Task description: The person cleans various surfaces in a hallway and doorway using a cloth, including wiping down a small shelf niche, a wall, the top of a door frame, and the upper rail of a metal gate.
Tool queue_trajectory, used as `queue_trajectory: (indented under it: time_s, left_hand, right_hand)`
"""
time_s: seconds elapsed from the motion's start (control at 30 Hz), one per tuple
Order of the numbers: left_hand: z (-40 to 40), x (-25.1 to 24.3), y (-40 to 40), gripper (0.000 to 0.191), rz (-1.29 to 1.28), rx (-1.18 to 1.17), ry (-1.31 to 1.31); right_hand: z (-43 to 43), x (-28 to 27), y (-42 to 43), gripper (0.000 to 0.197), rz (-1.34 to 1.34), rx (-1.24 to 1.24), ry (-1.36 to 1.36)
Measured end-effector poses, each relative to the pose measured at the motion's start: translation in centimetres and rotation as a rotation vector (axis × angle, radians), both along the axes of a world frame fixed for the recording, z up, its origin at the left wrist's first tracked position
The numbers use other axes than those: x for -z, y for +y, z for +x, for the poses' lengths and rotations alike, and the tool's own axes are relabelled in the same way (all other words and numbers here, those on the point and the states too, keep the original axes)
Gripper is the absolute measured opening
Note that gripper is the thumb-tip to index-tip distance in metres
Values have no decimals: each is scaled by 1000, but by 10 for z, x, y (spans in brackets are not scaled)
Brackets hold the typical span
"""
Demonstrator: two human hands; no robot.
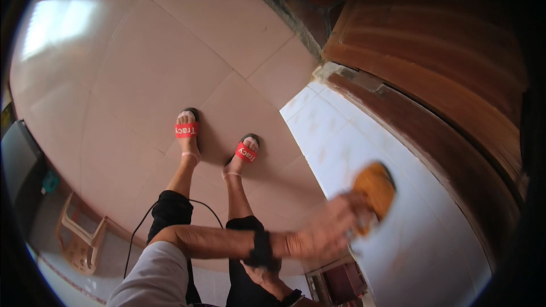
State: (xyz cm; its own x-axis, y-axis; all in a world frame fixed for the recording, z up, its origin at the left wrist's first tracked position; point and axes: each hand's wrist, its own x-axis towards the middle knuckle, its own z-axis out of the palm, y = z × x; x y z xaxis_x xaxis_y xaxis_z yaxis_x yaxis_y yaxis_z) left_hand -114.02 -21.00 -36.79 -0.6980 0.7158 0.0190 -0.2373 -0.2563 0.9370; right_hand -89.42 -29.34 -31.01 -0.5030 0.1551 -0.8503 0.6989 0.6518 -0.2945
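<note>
My left hand (328, 226), blurred, reaches across to the right side of the head view and holds a mustard-orange pad or folded cloth (375, 189). The pad is at the white tiled wall (396, 238); contact with the tiles cannot be told. A black band circles my left wrist. Below that forearm, close to my black-clothed knee, lies my right hand (262, 276). The left forearm and band partly cover it, and whether it holds anything cannot be told. Both feet stand on the floor in red-strapped slides (186, 130).
Pinkish tiles cover the floor (162, 64). A brown wooden door or panel (418, 64) rises above the tiled wall at right. At lower left are a beige plastic chair or stool (81, 238) and a teal container (50, 182). A black cable (133, 234) loops by my legs.
</note>
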Motion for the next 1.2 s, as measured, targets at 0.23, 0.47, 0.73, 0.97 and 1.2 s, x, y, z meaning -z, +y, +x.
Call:
queue_trajectory:
  time_s: [0.23, 0.47, 0.73, 0.97, 1.2]
  left_hand:
    - [21, 276, 8, 52, -680, -226, 39]
    - [-43, 226, 77, 31, -813, 360, -266]
    - [-54, 33, 57, 44, -528, 83, 76]
    - [-90, -187, 53, 44, -174, 130, 96]
    - [-69, -325, 15, 48, 90, 132, 273]
  right_hand:
    - [-50, -11, 11, 67, 59, 224, -59]
    - [-37, -13, 17, 65, 122, 274, -64]
    - [-46, -10, 4, 61, 134, 167, -36]
    - [7, 19, -10, 45, 161, 24, 186]
    - [-4, -24, 43, 43, -369, 274, -31]
